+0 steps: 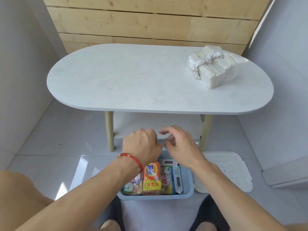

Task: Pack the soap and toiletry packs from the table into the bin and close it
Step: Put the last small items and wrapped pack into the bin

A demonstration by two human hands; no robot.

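Observation:
A blue-grey bin (188, 189) stands on the floor in front of me, holding several packs, among them an orange Tide soap pack (152, 177) and a green-and-white wipes pack (177, 178). My left hand (141, 145) hovers over the bin's far end with fingers curled under; I cannot see anything in it. My right hand (180, 145) is beside it, fingers apart and empty. A clear-wrapped bundle of white soap bars (213, 67) lies on the white oval table (133, 80) at the far right. The bin's white lid (228, 172) lies on the floor to the right.
The table has wooden legs (110, 132) and a lower shelf (158, 124) just behind my hands. A wooden plank wall stands behind the table, white walls on both sides. My knees and feet show at the bottom edge.

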